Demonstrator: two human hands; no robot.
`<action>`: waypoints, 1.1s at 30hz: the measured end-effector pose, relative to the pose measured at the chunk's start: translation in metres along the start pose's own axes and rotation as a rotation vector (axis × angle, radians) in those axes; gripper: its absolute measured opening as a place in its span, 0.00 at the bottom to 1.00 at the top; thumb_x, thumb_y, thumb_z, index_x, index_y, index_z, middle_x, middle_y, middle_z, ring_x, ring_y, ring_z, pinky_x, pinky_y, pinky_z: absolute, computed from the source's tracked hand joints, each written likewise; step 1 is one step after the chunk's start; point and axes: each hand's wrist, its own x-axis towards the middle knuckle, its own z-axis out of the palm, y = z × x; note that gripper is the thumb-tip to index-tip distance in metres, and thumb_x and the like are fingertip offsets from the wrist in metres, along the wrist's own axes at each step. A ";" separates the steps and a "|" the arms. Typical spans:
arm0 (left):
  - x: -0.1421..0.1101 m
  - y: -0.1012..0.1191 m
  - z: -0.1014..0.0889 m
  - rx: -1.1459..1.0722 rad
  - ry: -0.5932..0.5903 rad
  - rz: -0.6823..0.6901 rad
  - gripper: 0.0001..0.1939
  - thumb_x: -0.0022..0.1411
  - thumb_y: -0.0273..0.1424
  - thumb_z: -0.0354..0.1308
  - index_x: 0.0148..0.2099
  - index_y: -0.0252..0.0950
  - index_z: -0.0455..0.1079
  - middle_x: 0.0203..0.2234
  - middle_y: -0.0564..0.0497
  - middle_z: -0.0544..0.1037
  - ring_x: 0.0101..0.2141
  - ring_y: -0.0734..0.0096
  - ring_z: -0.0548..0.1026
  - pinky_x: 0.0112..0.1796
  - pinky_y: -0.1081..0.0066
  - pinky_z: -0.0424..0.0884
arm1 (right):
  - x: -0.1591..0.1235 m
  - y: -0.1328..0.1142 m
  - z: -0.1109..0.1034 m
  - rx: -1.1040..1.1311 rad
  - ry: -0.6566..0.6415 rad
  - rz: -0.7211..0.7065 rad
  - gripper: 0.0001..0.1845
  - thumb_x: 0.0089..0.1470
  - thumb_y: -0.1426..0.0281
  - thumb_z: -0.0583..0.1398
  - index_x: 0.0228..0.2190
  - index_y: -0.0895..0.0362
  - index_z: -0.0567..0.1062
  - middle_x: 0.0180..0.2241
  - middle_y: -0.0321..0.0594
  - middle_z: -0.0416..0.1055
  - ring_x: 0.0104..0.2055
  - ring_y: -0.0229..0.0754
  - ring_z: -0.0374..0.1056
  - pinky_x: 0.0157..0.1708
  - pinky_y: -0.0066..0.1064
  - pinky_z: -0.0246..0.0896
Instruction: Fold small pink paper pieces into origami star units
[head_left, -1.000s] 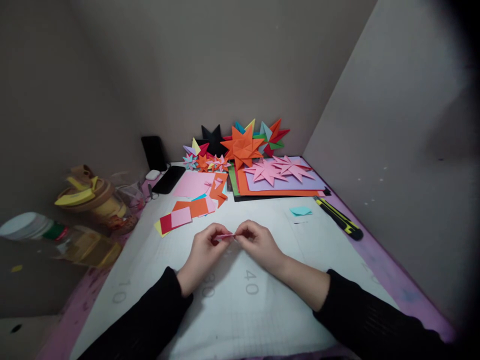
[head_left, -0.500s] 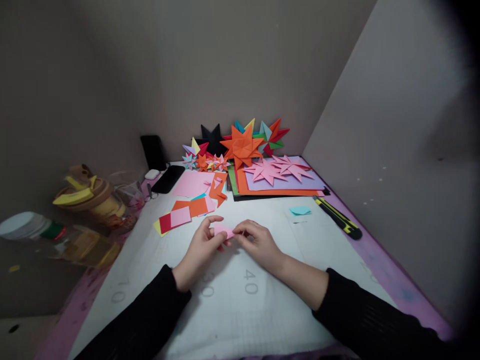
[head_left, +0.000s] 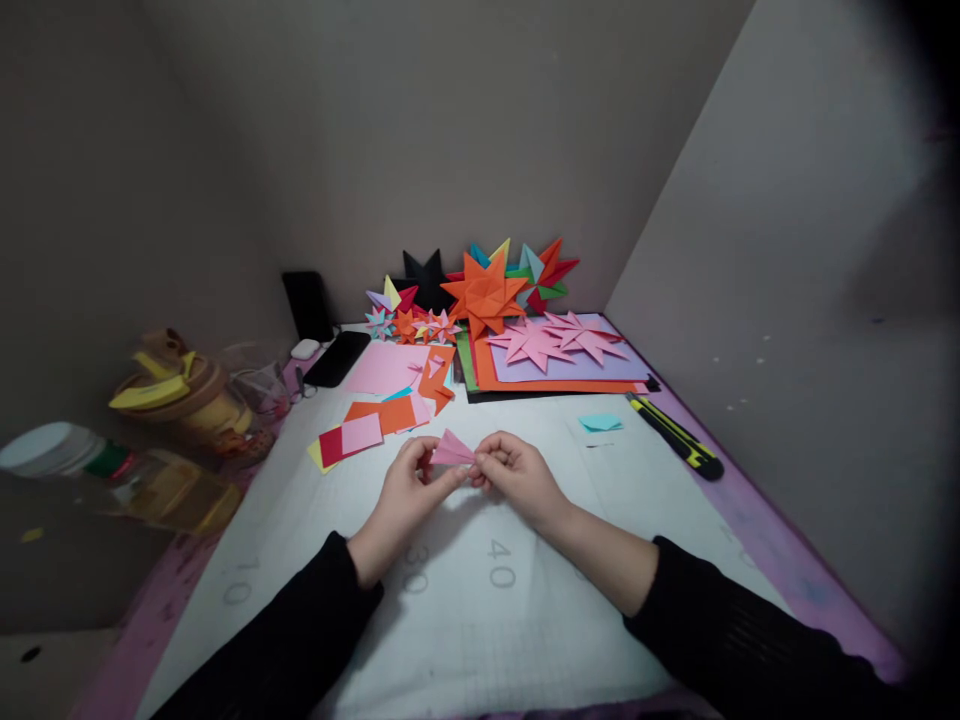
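A small piece of folded pink paper (head_left: pixel 451 449) is held between my two hands above the white mat (head_left: pixel 480 640). It looks like a narrow fan, wide on the left and pointed on the right. The fingers and thumb of my right hand (head_left: pixel 517 475) pinch the pointed end. My left hand (head_left: pixel 412 490) is closed about the paper's left and lower edge, with some fingertips hidden behind it. Left of the hands lie small paper squares, among them a pink square (head_left: pixel 362 433) and a red square (head_left: pixel 330 448).
Folded stars, including an orange star (head_left: pixel 486 292) and pink stars (head_left: pixel 532 343), stand at the back by stacked coloured sheets (head_left: pixel 555 384). A utility knife (head_left: pixel 679 438) and folded turquoise paper (head_left: pixel 600 423) lie right. Left are a phone (head_left: pixel 339 358), a jar (head_left: pixel 165 490) and a lidded cup (head_left: pixel 202 400).
The pink paper has been turned up and now shows as a fan shape. My right hand has shifted its pinch onto the pointed end, and my left fingers have curled in more.
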 end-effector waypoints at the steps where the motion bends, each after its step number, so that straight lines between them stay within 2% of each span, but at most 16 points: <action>1: 0.000 0.000 0.001 -0.036 -0.031 -0.017 0.17 0.50 0.37 0.65 0.38 0.33 0.67 0.31 0.49 0.74 0.31 0.71 0.71 0.31 0.73 0.66 | 0.000 0.000 0.000 0.013 -0.013 0.015 0.09 0.46 0.64 0.62 0.26 0.57 0.68 0.22 0.35 0.74 0.22 0.35 0.69 0.22 0.25 0.62; 3: -0.001 0.001 0.002 -0.125 -0.096 -0.048 0.15 0.52 0.36 0.63 0.39 0.33 0.67 0.33 0.48 0.75 0.33 0.69 0.74 0.34 0.71 0.68 | 0.001 -0.001 0.001 0.029 -0.027 0.049 0.09 0.46 0.65 0.62 0.26 0.57 0.68 0.21 0.35 0.74 0.21 0.34 0.68 0.21 0.24 0.61; 5: -0.002 0.001 0.002 -0.169 -0.111 -0.058 0.13 0.53 0.33 0.62 0.39 0.33 0.66 0.34 0.48 0.76 0.33 0.69 0.74 0.35 0.71 0.69 | 0.001 0.000 0.001 0.031 -0.028 0.073 0.08 0.45 0.66 0.61 0.26 0.57 0.68 0.21 0.35 0.74 0.19 0.33 0.68 0.19 0.23 0.60; 8: -0.002 0.001 0.001 -0.163 -0.086 -0.051 0.12 0.53 0.31 0.62 0.39 0.33 0.66 0.32 0.49 0.76 0.31 0.71 0.74 0.31 0.74 0.68 | 0.001 0.002 0.000 0.016 -0.030 0.090 0.07 0.45 0.68 0.61 0.26 0.57 0.68 0.20 0.35 0.74 0.18 0.33 0.67 0.18 0.22 0.59; 13: -0.001 0.001 0.000 -0.111 -0.071 -0.102 0.09 0.55 0.34 0.60 0.34 0.32 0.67 0.24 0.53 0.73 0.24 0.76 0.70 0.24 0.78 0.63 | 0.001 0.005 0.000 -0.019 -0.037 0.093 0.07 0.45 0.68 0.61 0.26 0.57 0.68 0.20 0.35 0.75 0.18 0.34 0.68 0.18 0.23 0.59; 19: 0.000 0.001 -0.001 -0.132 -0.051 -0.138 0.09 0.56 0.34 0.59 0.30 0.32 0.68 0.19 0.56 0.70 0.21 0.79 0.66 0.23 0.79 0.62 | 0.003 0.006 -0.003 0.062 -0.024 0.088 0.11 0.48 0.63 0.60 0.27 0.58 0.71 0.20 0.36 0.73 0.20 0.35 0.69 0.18 0.23 0.60; 24: 0.000 0.001 -0.001 -0.081 -0.040 -0.119 0.09 0.56 0.34 0.58 0.30 0.33 0.68 0.20 0.55 0.71 0.21 0.78 0.67 0.23 0.78 0.62 | 0.005 0.009 -0.005 0.097 -0.034 0.079 0.11 0.48 0.62 0.61 0.28 0.58 0.71 0.20 0.35 0.72 0.19 0.35 0.68 0.15 0.22 0.57; 28: -0.002 -0.001 -0.003 0.071 -0.006 0.012 0.06 0.57 0.32 0.57 0.32 0.34 0.70 0.24 0.52 0.74 0.24 0.75 0.70 0.25 0.76 0.65 | 0.004 0.011 -0.006 0.082 -0.106 0.068 0.11 0.48 0.62 0.62 0.28 0.57 0.71 0.23 0.37 0.74 0.17 0.33 0.66 0.15 0.22 0.55; 31: -0.004 -0.004 -0.007 0.203 0.038 0.263 0.02 0.56 0.24 0.56 0.32 0.34 0.70 0.29 0.49 0.76 0.30 0.71 0.74 0.30 0.74 0.68 | 0.003 0.010 -0.006 0.083 -0.154 0.009 0.10 0.48 0.63 0.63 0.28 0.57 0.71 0.23 0.35 0.73 0.18 0.32 0.65 0.16 0.23 0.55; 33: -0.005 -0.007 -0.010 0.268 0.040 0.459 0.07 0.54 0.20 0.55 0.32 0.35 0.70 0.33 0.48 0.77 0.35 0.70 0.74 0.33 0.73 0.70 | 0.002 0.009 -0.006 0.074 -0.160 -0.030 0.09 0.47 0.65 0.64 0.28 0.57 0.72 0.23 0.35 0.72 0.23 0.35 0.68 0.19 0.24 0.59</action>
